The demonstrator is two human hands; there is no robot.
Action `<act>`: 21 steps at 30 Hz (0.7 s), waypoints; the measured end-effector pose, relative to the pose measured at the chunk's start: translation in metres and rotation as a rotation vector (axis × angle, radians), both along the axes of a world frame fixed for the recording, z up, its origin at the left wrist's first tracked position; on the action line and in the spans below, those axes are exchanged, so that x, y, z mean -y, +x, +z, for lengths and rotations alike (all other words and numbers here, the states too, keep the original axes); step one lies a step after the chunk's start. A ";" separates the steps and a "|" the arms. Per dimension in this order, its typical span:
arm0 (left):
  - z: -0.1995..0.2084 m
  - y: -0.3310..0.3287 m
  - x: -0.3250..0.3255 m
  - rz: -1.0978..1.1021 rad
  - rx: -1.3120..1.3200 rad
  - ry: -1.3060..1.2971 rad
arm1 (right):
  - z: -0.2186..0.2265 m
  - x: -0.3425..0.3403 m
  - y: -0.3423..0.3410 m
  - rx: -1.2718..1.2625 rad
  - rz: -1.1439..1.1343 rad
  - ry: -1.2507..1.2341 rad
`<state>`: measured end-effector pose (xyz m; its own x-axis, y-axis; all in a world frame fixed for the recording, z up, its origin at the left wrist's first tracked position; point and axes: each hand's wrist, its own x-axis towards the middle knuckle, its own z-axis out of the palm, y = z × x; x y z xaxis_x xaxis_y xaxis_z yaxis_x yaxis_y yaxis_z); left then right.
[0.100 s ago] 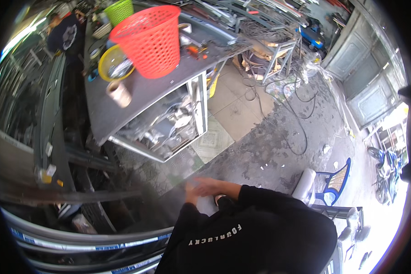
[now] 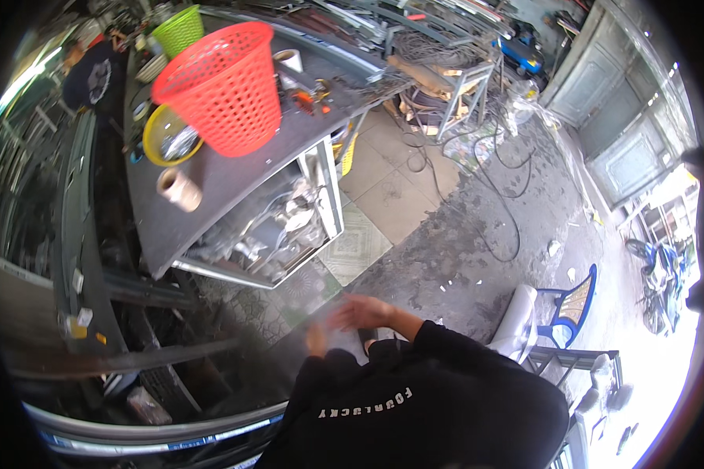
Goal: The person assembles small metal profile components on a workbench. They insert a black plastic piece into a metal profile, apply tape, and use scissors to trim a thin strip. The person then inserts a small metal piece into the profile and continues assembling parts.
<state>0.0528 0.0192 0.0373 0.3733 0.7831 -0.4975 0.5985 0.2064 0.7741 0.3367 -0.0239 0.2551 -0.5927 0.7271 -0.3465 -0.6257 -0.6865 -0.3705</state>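
In front of my body, over the floor, my right hand (image 2: 365, 313) stretches leftward with its fingers extended and blurred at the tips. I see nothing held in it. My left hand (image 2: 317, 341) is beside it, lower and to the left. Motion smears its fingers, so their pose is unclear. A small gap separates the two hands. Beyond them is a dark-topped worktable (image 2: 235, 181). On it are a red perforated basket (image 2: 231, 98), a yellow bowl (image 2: 158, 148) with shiny contents, a roll (image 2: 180, 191) and a green basket (image 2: 178, 31).
Long metal profiles (image 2: 164, 426) lie at my lower left, and a rack of bars (image 2: 74, 234) stands farther left. A co-worker (image 2: 90, 74) is at the far left. A loose cable (image 2: 516, 223) crosses the floor. A blue chair (image 2: 575, 309) stands to the right.
My hands, close together or touching before, are now slightly apart. The view has turned a little, so the worktable and baskets sit farther left and lower.
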 end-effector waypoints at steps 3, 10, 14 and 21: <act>0.033 0.002 -0.016 -0.272 -0.367 -0.042 | -0.061 0.028 0.073 0.114 -0.444 0.376; 0.060 -0.024 -0.079 -0.737 -0.355 -0.343 | -0.213 0.181 0.144 1.317 -0.116 -0.830; 0.063 0.033 -0.151 -0.789 -0.442 -0.591 | -0.198 0.219 0.167 1.248 0.104 -0.857; 0.045 0.335 -0.254 -0.405 -0.313 -0.977 | -0.162 0.185 0.163 0.990 -0.994 -1.003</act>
